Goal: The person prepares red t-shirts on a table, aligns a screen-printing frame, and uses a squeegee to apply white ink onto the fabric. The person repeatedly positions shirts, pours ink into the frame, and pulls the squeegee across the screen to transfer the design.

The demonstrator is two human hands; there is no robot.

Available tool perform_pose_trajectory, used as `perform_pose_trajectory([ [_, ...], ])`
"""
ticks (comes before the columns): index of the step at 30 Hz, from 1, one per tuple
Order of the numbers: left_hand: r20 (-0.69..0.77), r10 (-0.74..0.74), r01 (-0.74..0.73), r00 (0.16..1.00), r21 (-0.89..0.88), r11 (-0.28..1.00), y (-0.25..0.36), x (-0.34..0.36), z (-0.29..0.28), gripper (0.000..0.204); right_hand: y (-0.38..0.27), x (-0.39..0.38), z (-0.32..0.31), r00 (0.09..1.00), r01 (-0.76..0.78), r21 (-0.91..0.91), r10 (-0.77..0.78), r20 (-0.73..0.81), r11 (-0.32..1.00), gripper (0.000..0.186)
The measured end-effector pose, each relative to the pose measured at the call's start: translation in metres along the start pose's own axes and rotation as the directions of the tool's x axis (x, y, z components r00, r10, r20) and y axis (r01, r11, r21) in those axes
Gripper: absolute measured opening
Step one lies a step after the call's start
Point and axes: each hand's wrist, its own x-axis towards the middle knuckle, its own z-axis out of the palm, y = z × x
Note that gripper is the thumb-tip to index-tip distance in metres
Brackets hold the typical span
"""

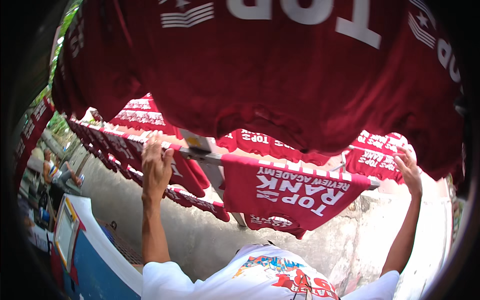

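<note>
Both my arms are raised in front of me, one on each side of a maroon shirt [300, 192] with white print, which hangs folded over a grey rail [202, 156]. My left hand [156, 167] is up beside the rail's left part, in front of a row of maroon shirts [117, 145]; its fingers point upward with the thumb apart, and nothing shows in them. My right hand [409, 171] is past the rail's right end, near other printed maroon shirts [372, 159]. Its fingers are slightly bent and apart, and I see nothing held.
A large maroon shirt [280, 75] hangs close overhead across the top. Behind the rail are more rows of shirts and a grey upright post [214, 175]. A concrete floor [170, 220] lies below. At left are a blue and white wall [102, 250] and a seated person [52, 170].
</note>
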Motion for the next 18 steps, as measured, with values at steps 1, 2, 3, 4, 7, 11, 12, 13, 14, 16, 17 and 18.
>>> perform_pose_trajectory([
  [1, 0.02, 0.064, -0.066, 0.998, 0.116, 0.991, -0.012, -0.001, 0.006, 0.074, -0.007, -0.006, -0.002, 0.998, -0.041, 0.009, 0.04, 0.048, 0.999, 0.042],
  [2, 0.165, 0.052, -0.053, 0.985, 0.005, 0.999, -0.022, 0.0, 0.009, 0.073, -0.013, -0.015, -0.009, 0.999, 0.016, 0.023, -0.017, 0.048, 1.0, 0.044],
  [3, 0.155, 0.035, -0.033, 0.987, -0.014, 0.999, -0.029, 0.001, 0.016, 0.074, -0.013, -0.025, -0.013, 0.995, 0.092, -0.014, -0.091, 0.051, 0.996, 0.046],
  [4, 0.137, 0.073, -0.077, 0.988, 0.025, 0.997, -0.036, 0.002, 0.018, 0.076, -0.01, -0.033, -0.016, 0.997, 0.071, -0.001, -0.071, 0.018, 0.997, 0.047],
  [7, 0.197, -0.074, 0.071, 0.978, 0.019, 0.997, -0.043, 0.012, 0.029, 0.079, 0.002, -0.065, -0.032, 0.997, 0.055, -0.015, -0.055, -0.062, 0.998, 0.05],
  [11, -0.212, 0.224, -0.26, 0.951, -0.163, 0.952, 0.018, 0.006, 0.075, 0.074, 0.019, -0.136, -0.046, 0.986, -0.104, -0.065, 0.095, -0.135, 0.992, 0.054],
  [12, -0.159, 0.251, -0.287, 0.955, -0.273, 0.918, 0.053, -0.007, 0.098, 0.072, 0.025, -0.155, -0.051, 0.979, -0.114, -0.02, 0.109, -0.173, 0.993, 0.053],
  [13, -0.072, 0.296, -0.301, 0.952, -0.383, 0.873, 0.092, -0.023, 0.122, 0.071, 0.033, -0.174, -0.054, 0.968, -0.155, 0.027, 0.158, -0.196, 0.987, 0.052],
  [14, 0.038, 0.354, -0.29, 0.935, -0.492, 0.821, 0.134, -0.044, 0.149, 0.07, 0.042, -0.199, -0.057, 0.963, -0.134, 0.068, 0.146, -0.229, 0.989, 0.053],
  [16, 0.296, 0.477, -0.191, 0.827, -0.652, 0.734, 0.219, -0.102, 0.201, 0.067, 0.062, -0.253, -0.06, 0.922, -0.192, 0.125, 0.223, -0.315, 0.973, 0.056],
  [17, 0.418, 0.534, -0.119, 0.734, -0.696, 0.708, 0.257, -0.134, 0.225, 0.066, 0.075, -0.281, -0.06, 0.894, -0.247, 0.172, 0.292, -0.34, 0.954, 0.059],
  [18, 0.522, 0.589, -0.054, 0.617, -0.719, 0.693, 0.293, -0.166, 0.249, 0.065, 0.088, -0.31, -0.057, 0.885, -0.222, 0.206, 0.286, -0.368, 0.953, 0.058],
])
